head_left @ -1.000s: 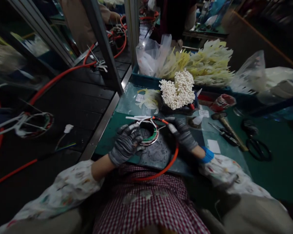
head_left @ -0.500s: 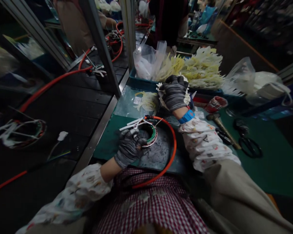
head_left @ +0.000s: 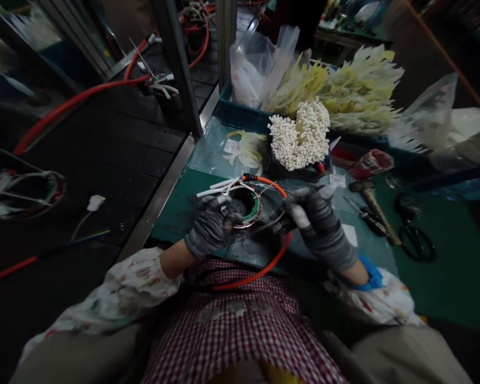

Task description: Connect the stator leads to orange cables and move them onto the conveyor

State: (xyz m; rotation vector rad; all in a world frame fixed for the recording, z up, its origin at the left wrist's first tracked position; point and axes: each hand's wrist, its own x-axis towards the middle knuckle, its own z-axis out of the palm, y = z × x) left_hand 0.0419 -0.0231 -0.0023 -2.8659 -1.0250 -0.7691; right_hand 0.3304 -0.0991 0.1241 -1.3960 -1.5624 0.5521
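A motor stator ring (head_left: 257,205) with a green inner lining and white sleeved leads (head_left: 218,188) lies in front of me. My left hand (head_left: 213,221), in a grey glove, is closed on its left side. An orange cable (head_left: 278,261) runs from the leads, curving round the right of the ring toward my apron. My right hand (head_left: 316,221), also gloved, is just right of the ring, its fingers pinched on a thin cable tie that is blurred by motion. Behind it stands a bunch of white cable ties (head_left: 300,136), their small heads upward.
A blue bin (head_left: 240,113) at the back holds yellowish strips (head_left: 360,96) and plastic bags (head_left: 252,69). On the right lie a hammer (head_left: 374,208), scissors (head_left: 416,240) and a red-stained cup (head_left: 371,163). A dark conveyor (head_left: 124,144) with more stators runs along the left.
My right hand has left the bunch of cable ties and come down toward me beside the stator, with a cable tie in its fingers. My left hand keeps its grip on the stator.
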